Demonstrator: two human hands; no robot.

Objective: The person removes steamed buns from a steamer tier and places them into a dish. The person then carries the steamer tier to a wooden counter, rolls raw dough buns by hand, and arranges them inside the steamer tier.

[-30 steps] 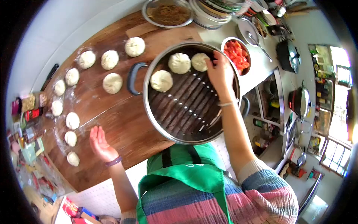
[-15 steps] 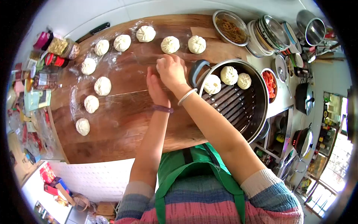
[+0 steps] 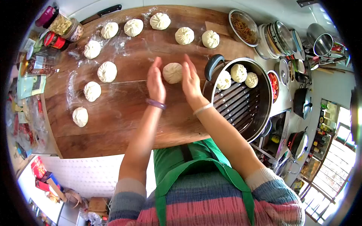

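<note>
A pleated dough bun (image 3: 173,73) sits on the wooden board (image 3: 113,132) between my two hands. My left hand (image 3: 155,81) is held on edge to the bun's left, fingers stretched out, with a gap to the dough. On the other side, my right hand (image 3: 191,80) has straight fingers close against the bun's right edge; whether it touches is unclear. More pleated buns, such as one at the upper middle (image 3: 160,21) and one at the left (image 3: 107,72), lie in an arc over the board. Three buns rest in a steamer pot (image 3: 268,116) to the right.
A black-handled knife (image 3: 109,10) lies at the board's back edge. Jars (image 3: 73,31) stand at the left. A bowl of brown shredded food (image 3: 244,28), stacked bowls (image 3: 277,39) and a dish of red pieces (image 3: 273,84) are at the right. The steamer's handle (image 3: 213,67) juts over the board.
My hands were close together over the board; now they are spread apart, and the bun shows between them. The whole view has shifted slightly.
</note>
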